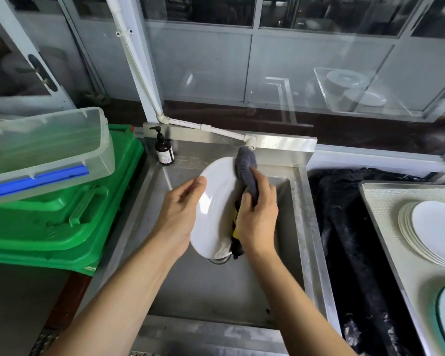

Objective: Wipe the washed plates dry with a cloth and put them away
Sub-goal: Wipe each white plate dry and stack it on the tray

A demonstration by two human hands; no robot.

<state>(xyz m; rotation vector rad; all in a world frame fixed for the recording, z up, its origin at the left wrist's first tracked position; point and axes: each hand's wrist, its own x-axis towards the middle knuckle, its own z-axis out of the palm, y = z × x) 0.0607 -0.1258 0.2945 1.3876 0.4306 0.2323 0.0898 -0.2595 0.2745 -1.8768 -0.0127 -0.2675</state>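
plate gripped, cloth held, label unreadable

The only label is on the brown pump bottle standing at the back left corner of the sink: a white sticker with small print too blurred to read and a small red mark near its bottom

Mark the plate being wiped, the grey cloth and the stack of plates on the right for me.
plate [216, 201]: head view, bare white face between the hands.
grey cloth [246, 163]: head view, upper end above the right hand.
stack of plates [437, 229]: head view, top plate's face.
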